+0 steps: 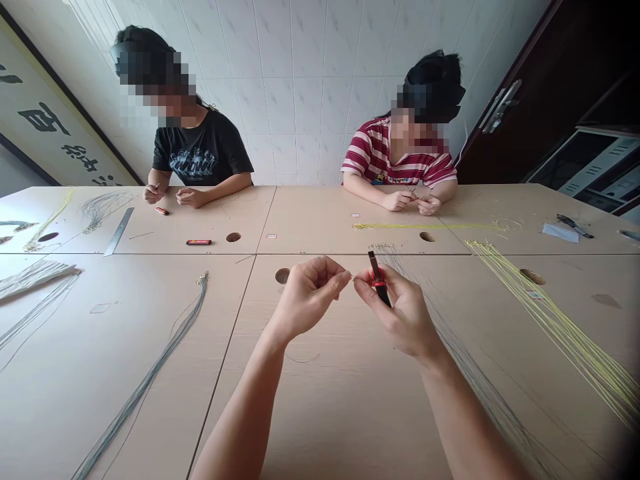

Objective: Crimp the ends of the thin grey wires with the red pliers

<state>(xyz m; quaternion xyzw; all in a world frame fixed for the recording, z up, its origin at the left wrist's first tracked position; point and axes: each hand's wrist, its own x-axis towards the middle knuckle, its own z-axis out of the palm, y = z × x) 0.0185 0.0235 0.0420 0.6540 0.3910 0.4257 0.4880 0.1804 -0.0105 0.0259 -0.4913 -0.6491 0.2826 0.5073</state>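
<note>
Spanning the room, the table (150,373) carries a grey cord bundle (145,383) at 8 o'clock and yellow cords (565,327) at 3 o'clock, apparently awaiting work. At centre, the right hand (405,310) grips red-handled pliers (379,280). The left hand (307,297) pinches a tiny cord end (353,277) beside the pliers.

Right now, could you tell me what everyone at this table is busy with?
The camera wearer pinches a tiny metal fitting in the left hand and grips a red-and-black tool in the right hand, above a grey cord bundle. Two people across the table work small pieces with their fingers. Yellow cords lie to the right.
</note>
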